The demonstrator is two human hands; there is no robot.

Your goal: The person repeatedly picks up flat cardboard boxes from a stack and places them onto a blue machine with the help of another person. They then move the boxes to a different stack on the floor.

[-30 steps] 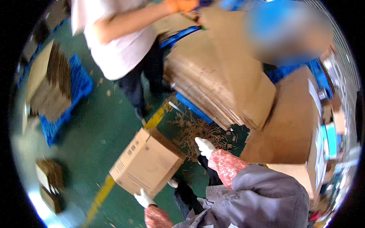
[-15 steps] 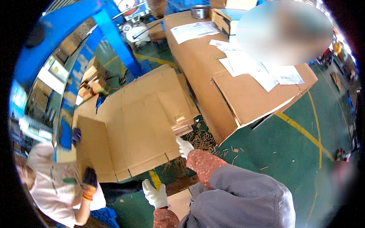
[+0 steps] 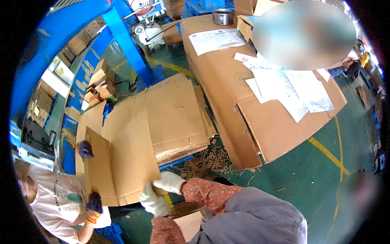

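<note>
A large brown cardboard sheet (image 3: 132, 158) with a raised flap at its left lies before me. My right hand (image 3: 170, 182), in a white glove, has its fingers closed at the sheet's near right corner. Just below it, my left hand (image 3: 154, 201), gloved in white too and slightly blurred, closes on the near edge; its fingertips are partly hidden. On the left a co-worker in a white shirt (image 3: 67, 195) holds the flap (image 3: 99, 162) with dark-gloved hands. Under and beyond the sheet is a stack of flat cardboard (image 3: 176, 110).
A cardboard-covered table (image 3: 215, 81) carries papers (image 3: 280, 89) and a metal pot (image 3: 223, 17). Cardboard scraps (image 3: 213, 160) litter the green floor beside the stack. A blue post (image 3: 128, 44) stands behind; a blue pallet (image 3: 109, 234) lies near the co-worker.
The sheet has shifted left and nearer, uncovering the stack's front edge. My right hand has moved left to the sheet's corner; my left hand has risen to its edge from open beside it.
</note>
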